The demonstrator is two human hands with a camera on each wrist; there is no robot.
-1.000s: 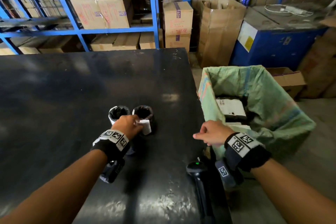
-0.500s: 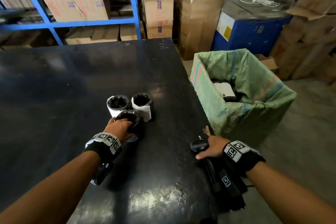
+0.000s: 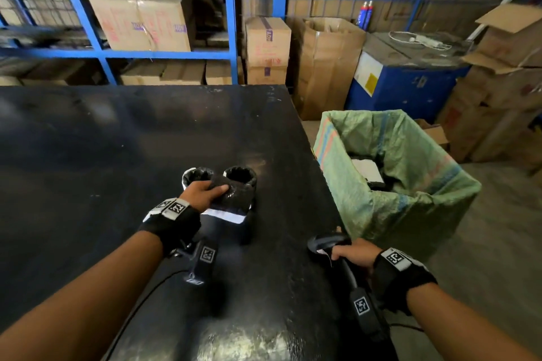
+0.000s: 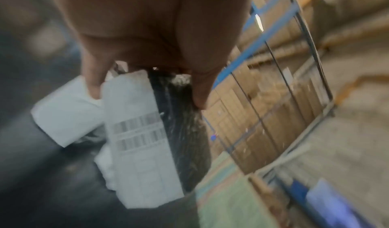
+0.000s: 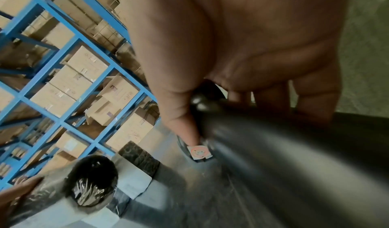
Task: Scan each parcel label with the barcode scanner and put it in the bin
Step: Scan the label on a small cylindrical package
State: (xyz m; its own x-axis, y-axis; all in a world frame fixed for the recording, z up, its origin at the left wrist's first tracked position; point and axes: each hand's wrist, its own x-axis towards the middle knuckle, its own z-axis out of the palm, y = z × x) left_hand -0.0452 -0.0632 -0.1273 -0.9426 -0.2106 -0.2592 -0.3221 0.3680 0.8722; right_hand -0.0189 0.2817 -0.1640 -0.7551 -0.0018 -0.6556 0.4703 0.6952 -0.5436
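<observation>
My left hand (image 3: 215, 189) grips a black-wrapped roll parcel (image 3: 233, 202) from above and holds it a little off the black table (image 3: 117, 155). Its white barcode label (image 4: 136, 131) faces down toward my wrist. Two more black roll parcels stand upright just behind it, one on the left (image 3: 195, 174) and one on the right (image 3: 242, 177). My right hand (image 3: 344, 255) grips the handle of the black barcode scanner (image 3: 327, 242) at the table's right edge. In the right wrist view the scanner (image 5: 273, 140) points toward the held parcel (image 5: 90, 180).
A green woven sack bin (image 3: 410, 199) stands on the floor right of the table, with white-labelled parcels (image 3: 366, 168) inside. Blue shelving (image 3: 164, 53) with cardboard boxes runs behind the table. A blue machine (image 3: 404, 85) and more cartons stand at the back right.
My left hand has taken a third parcel beside the two standing ones and lifted it. My right hand dropped to the scanner lying at the table edge and closed round its handle.
</observation>
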